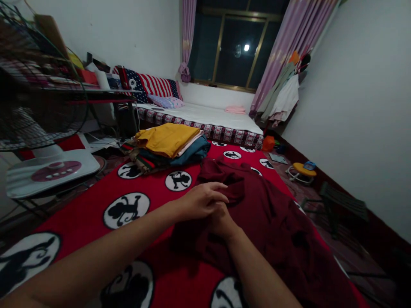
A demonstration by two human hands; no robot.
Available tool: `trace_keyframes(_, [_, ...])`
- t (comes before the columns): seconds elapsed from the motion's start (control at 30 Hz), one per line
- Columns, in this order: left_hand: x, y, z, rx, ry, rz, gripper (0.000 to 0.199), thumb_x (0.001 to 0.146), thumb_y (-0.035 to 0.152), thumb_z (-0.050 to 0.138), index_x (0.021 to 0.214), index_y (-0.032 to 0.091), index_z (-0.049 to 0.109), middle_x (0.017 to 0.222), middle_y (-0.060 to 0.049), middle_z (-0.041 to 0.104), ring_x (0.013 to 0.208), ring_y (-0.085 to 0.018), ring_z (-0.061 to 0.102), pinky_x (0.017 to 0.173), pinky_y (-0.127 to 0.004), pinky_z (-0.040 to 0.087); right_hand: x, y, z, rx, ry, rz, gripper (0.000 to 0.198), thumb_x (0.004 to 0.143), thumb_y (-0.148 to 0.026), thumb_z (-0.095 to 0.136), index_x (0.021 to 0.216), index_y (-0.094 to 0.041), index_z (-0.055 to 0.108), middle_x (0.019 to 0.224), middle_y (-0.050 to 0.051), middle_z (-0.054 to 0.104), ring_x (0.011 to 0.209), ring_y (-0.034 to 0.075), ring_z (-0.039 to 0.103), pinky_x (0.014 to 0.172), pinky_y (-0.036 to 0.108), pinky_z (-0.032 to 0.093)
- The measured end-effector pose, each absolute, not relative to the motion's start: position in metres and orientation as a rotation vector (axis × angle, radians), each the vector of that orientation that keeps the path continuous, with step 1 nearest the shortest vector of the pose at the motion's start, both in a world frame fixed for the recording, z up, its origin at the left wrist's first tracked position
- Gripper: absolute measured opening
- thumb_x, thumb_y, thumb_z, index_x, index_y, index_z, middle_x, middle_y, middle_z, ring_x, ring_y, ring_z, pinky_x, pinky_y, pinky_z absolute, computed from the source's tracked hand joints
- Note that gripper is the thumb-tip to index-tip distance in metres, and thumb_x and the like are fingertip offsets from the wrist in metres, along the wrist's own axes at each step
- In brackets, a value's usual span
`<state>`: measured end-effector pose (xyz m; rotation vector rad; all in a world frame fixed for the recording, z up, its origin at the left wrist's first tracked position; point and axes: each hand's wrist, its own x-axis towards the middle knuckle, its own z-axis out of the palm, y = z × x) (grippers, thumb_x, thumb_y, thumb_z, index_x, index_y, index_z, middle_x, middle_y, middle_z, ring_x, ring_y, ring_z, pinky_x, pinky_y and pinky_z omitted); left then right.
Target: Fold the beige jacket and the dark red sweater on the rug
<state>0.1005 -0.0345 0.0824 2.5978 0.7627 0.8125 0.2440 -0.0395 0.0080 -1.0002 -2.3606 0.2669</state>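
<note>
Head view: left hand (208,197) crosses over right hand (222,220), and both are at the maroon garment (257,205), spread and rumpled on the red blanket (80,214), to the right of centre.
Maroon garment's long axis: on the slant here, running from beside the folded pile (168,139) down toward the near right.
Garment's far end: pointing at the white-topped bed (205,112), with a bunched fold just past the left fingers; which end is the neck, I can't tell.
Left fingers: curved, slightly parted, aimed rightward above the right hand; whether they pinch any cloth, I can't tell.
Right fingers: tucked mostly out of sight beneath the left hand, so their grip can't be told either.
Folded pile: mustard cloth on top, pale pink and teal showing below, striped cloth at the lower left, all sitting beyond the hands and to the left.
White-topped bed: bearing a stars-and-stripes cushion (160,87), a lilac pillow (167,102) and pink folded cloth (235,110).
Yellow stool (300,172): carrying a small blue object (310,165).
Orange object (268,143): down on the floor by the bed's corner, its contents too small to tell.
</note>
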Motion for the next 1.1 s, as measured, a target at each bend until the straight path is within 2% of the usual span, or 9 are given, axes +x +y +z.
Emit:
trace_keyframes(0.13, [0.059, -0.055, 0.077, 2.422, 1.104, 0.851, 0.022, 0.084, 0.032, 0.064, 0.103, 0.021, 0.069, 0.108, -0.007, 0.066, 0.102, -0.02, 0.06, 0.093, -0.031, 0.046, 0.242, -0.039, 0.01, -0.907, -2.389, 0.291, 0.02, 0.079, -0.037, 0.059, 0.083, -0.021, 0.07, 0.081, 0.006, 0.071, 0.075, 0.02, 0.064, 0.07, 0.027, 0.046])
trace_keyframes(0.33, [0.043, -0.089, 0.06, 2.328, 1.244, 0.657, 0.06, 0.077, 0.052, 0.068, 0.128, 0.024, 0.055, 0.127, -0.008, 0.058, 0.114, -0.024, 0.054, 0.098, -0.036, 0.043, 0.243, -0.046, 0.025, -1.058, -2.398, 0.439, 0.01, 0.073, -0.023, 0.06, 0.076, -0.019, 0.069, 0.08, 0.005, 0.072, 0.07, 0.017, 0.063, 0.063, 0.023, 0.042])
trace_keyframes(0.47, [0.055, -0.087, 0.036, 2.36, 1.276, 0.689, 0.048, 0.08, 0.053, 0.065, 0.117, 0.023, 0.063, 0.113, -0.007, 0.063, 0.103, -0.025, 0.056, 0.089, -0.038, 0.045, 0.267, -0.045, 0.063, -1.401, -2.254, 0.576, 0.024, 0.071, -0.012, 0.048, 0.074, -0.02, 0.071, 0.073, 0.003, 0.072, 0.065, 0.016, 0.064, 0.06, 0.023, 0.043])
trace_keyframes(0.6, [0.065, -0.076, 0.019, 2.389, 1.305, 0.849, 0.027, 0.085, 0.046, 0.062, 0.094, 0.022, 0.07, 0.102, -0.005, 0.062, 0.095, -0.022, 0.055, 0.083, -0.035, 0.044, 0.266, -0.024, 0.1, -1.483, -2.001, 0.377, 0.028, 0.079, -0.017, 0.046, 0.087, -0.022, 0.072, 0.079, 0.002, 0.072, 0.068, 0.016, 0.065, 0.064, 0.024, 0.046])
trace_keyframes(0.7, [0.067, -0.073, 0.013, 2.373, 1.297, 0.916, 0.021, 0.088, 0.039, 0.06, 0.09, 0.02, 0.069, 0.099, -0.005, 0.062, 0.093, -0.02, 0.054, 0.082, -0.034, 0.043, 0.237, 0.005, 0.102, -1.444, -2.172, 0.181, 0.029, 0.081, -0.023, 0.054, 0.107, -0.021, 0.067, 0.104, 0.006, 0.07, 0.086, 0.019, 0.066, 0.076, 0.027, 0.047])
trace_keyframes(0.8, [0.066, -0.075, 0.011, 2.393, 1.279, 0.934, 0.018, 0.088, 0.035, 0.06, 0.093, 0.019, 0.068, 0.101, -0.005, 0.061, 0.095, -0.021, 0.052, 0.085, -0.035, 0.043, 0.205, 0.035, 0.083, -1.615, -2.356, 0.006, 0.067, 0.078, -0.037, 0.066, 0.139, -0.02, 0.044, 0.129, 0.014, 0.056, 0.099, 0.026, 0.064, 0.08, 0.032, 0.048])
trace_keyframes(0.87, [0.064, -0.077, 0.011, 2.4, 1.27, 0.944, 0.018, 0.088, 0.033, 0.06, 0.096, 0.02, 0.067, 0.101, -0.005, 0.061, 0.096, -0.021, 0.052, 0.086, -0.036, 0.043, 0.192, 0.051, 0.071, -1.772, -2.384, -0.066, 0.079, 0.076, -0.043, 0.07, 0.144, -0.019, 0.036, 0.129, 0.018, 0.054, 0.1, 0.028, 0.064, 0.079, 0.034, 0.048])
trace_keyframes(1.03, [0.063, -0.078, 0.012, 2.386, 1.245, 0.931, 0.016, 0.089, 0.032, 0.058, 0.096, 0.021, 0.067, 0.101, -0.005, 0.06, 0.095, -0.021, 0.051, 0.085, -0.035, 0.043, 0.207, 0.085, 0.079, -1.843, -2.324, -0.091, 0.022, 0.084, -0.034, 0.061, 0.101, -0.022, 0.068, 0.1, 0.009, 0.07, 0.095, 0.024, 0.065, 0.077, 0.03, 0.046])
trace_keyframes(1.1, [0.063, -0.077, 0.012, 2.387, 1.233, 0.93, 0.016, 0.088, 0.031, 0.058, 0.097, 0.021, 0.067, 0.102, -0.006, 0.059, 0.096, -0.021, 0.051, 0.085, -0.035, 0.043, 0.234, 0.099, 0.094, -1.764, -2.091, -0.023, 0.024, 0.087, -0.038, 0.053, 0.09, -0.02, 0.07, 0.09, 0.008, 0.07, 0.088, 0.022, 0.065, 0.073, 0.028, 0.047])
